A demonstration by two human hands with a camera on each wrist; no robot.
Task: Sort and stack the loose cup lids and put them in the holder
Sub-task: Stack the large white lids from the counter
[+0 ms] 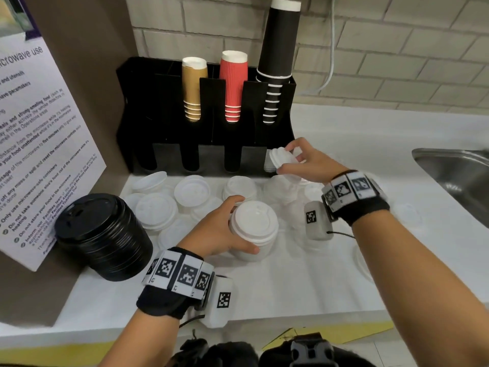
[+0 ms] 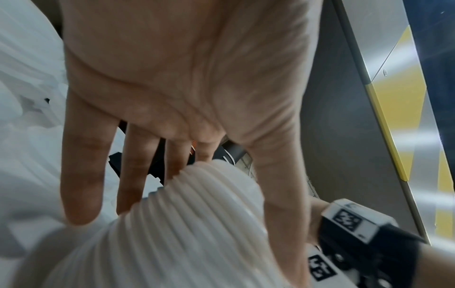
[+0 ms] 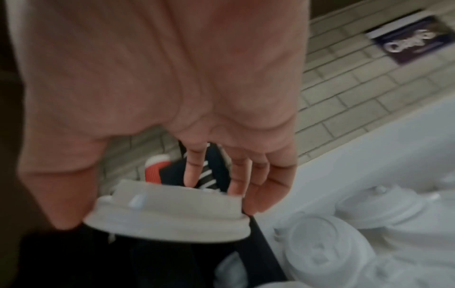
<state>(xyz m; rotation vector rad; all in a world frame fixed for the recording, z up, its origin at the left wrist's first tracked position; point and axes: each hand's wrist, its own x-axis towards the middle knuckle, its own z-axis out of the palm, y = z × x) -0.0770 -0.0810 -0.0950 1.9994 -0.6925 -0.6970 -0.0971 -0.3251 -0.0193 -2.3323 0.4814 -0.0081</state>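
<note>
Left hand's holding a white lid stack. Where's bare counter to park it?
Bare counter lies along the near edge, in front of the left hand and its white lid stack, right of the black lid stack. Crowded: loose white lids fill the strip before the holder, where the right hand works.

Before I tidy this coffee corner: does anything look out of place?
Yes: loose white lids lie scattered and overlapping on the counter before the black holder, and a black lid stack stands outside it, leaning slightly.
</note>
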